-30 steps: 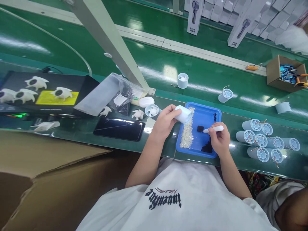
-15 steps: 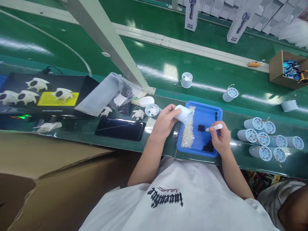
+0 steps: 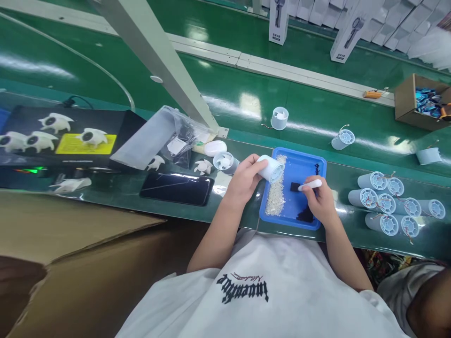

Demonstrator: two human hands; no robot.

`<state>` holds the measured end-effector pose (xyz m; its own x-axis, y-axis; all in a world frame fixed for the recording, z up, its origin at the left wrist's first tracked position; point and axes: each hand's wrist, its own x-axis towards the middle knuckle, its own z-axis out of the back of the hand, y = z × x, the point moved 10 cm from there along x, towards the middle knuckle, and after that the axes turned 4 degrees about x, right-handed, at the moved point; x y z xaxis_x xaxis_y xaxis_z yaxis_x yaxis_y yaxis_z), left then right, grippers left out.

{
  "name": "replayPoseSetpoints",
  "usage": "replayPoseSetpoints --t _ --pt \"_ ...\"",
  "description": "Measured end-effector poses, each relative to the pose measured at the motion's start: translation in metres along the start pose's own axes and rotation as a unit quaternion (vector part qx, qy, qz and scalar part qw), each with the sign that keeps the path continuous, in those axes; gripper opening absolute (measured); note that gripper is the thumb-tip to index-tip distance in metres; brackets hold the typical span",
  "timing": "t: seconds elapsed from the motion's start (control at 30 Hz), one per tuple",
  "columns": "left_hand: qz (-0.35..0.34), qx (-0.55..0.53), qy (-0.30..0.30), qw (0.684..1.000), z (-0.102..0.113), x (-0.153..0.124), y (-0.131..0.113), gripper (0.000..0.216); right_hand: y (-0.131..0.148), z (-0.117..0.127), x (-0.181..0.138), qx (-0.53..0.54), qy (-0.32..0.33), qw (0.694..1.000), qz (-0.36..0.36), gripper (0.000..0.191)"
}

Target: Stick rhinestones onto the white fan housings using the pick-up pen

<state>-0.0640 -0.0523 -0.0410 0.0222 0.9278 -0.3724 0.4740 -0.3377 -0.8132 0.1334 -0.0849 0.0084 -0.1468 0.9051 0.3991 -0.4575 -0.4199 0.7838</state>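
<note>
My left hand (image 3: 243, 180) is closed round a pale blue cylindrical housing (image 3: 270, 169), held tilted over the left side of a blue tray (image 3: 303, 165). My right hand (image 3: 317, 202) grips a white pen-like tool (image 3: 310, 185) with its tip at a small black square pad (image 3: 294, 187) in the tray. A strip of small whitish bits (image 3: 276, 197) lies along the tray's left side. Dark bits (image 3: 305, 216) lie at its near edge under my right hand.
Several finished blue cylinders with wires (image 3: 387, 206) lie to the right. White impellers (image 3: 203, 166) and a black phone (image 3: 176, 188) lie to the left, near a plastic bag (image 3: 165, 138) and a black machine (image 3: 63, 138). Loose cylinders (image 3: 280, 118) ride the green belt. A cardboard box (image 3: 419, 103) stands far right.
My right hand shifted slightly left, bringing the tool tip onto the black pad. The cylinders on the belt drifted to the right. My left hand barely moved.
</note>
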Motion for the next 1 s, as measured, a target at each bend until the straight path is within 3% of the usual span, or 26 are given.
replayPoseSetpoints --t 0.07,0.23,0.4,0.67,1.0 --pt "0.0 -0.004 0.001 1.0 -0.002 0.0 0.002 0.03 -0.006 -0.002 -0.001 0.028 0.01 0.999 -0.024 0.017" --pt "-0.001 -0.009 -0.016 1.0 -0.004 -0.004 0.008 0.035 -0.006 0.02 -0.007 0.193 -0.115 0.973 -0.051 0.017" --pt "0.003 -0.024 -0.023 0.999 -0.01 -0.01 0.013 0.044 0.004 0.031 -0.01 0.279 -0.163 0.946 -0.037 0.013" --pt "-0.008 -0.018 -0.004 1.0 -0.024 -0.015 0.019 0.049 0.031 0.032 -0.016 0.267 -0.148 0.951 0.048 0.015" --pt "-0.036 0.016 0.008 0.999 -0.027 -0.018 0.015 0.046 0.043 0.029 -0.014 0.213 -0.14 0.964 0.079 0.018"
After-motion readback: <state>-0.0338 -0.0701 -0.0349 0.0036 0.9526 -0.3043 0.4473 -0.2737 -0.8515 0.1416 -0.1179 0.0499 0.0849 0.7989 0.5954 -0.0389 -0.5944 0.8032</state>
